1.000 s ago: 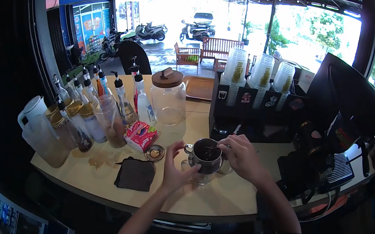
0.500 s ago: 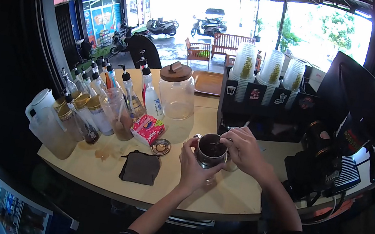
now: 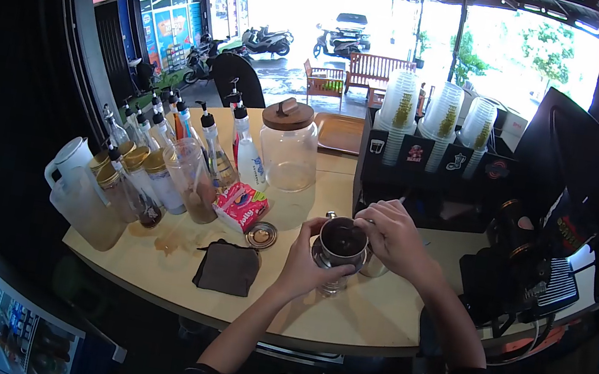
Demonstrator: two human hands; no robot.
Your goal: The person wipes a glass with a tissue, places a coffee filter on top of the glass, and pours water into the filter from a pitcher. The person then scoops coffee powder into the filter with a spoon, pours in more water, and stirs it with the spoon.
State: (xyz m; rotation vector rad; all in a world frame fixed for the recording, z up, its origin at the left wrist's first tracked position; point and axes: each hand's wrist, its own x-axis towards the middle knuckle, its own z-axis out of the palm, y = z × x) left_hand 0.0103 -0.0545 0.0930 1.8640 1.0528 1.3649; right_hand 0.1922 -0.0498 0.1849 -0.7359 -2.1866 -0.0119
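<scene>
The left hand (image 3: 309, 264) has wrapped itself round the metal cup (image 3: 344, 241), where a second ago its fingers stood spread beside it, and the cup's handle (image 3: 331, 215) has swung from the left to the far side. That left grip is closed on the cup's wall, thumb along the near side. The right hand (image 3: 401, 246) has its fingers bunched at the cup's right rim; whether that grip pinches anything, I can't tell from here. The cup is dark inside, and it sits above a clear glass (image 3: 333, 286) on the bench (image 3: 373, 316). Off to the left lie a round metal disc (image 3: 261, 236), a folded dark cloth (image 3: 226, 267) and a pink packet (image 3: 243, 207), all apart from the hands. Further back I see pump bottles (image 3: 248, 154), a jar (image 3: 289, 155) with a wooden lid, and, beyond the right hand, a black rack (image 3: 434, 178) of stacked plastic cups (image 3: 399, 109)
</scene>
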